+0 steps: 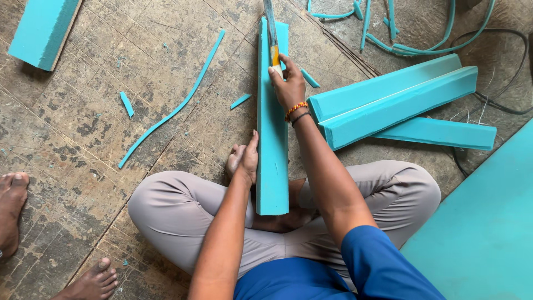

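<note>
Long teal foam strip [272, 128] lies lengthwise on floor between both hands: left hand [244, 158] flat, fingers extended against its left edge; right hand [288, 83] closed around yellow-handled blade [272, 39] on top.

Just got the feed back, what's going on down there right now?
A person sits cross-legged on a worn wooden floor with a long teal foam strip lying lengthwise in front of them. The left hand steadies its left side near the lap. The right hand presses a long blade against the far end. Cut foam blocks lie to the right, thin trimmings to the left.
</note>
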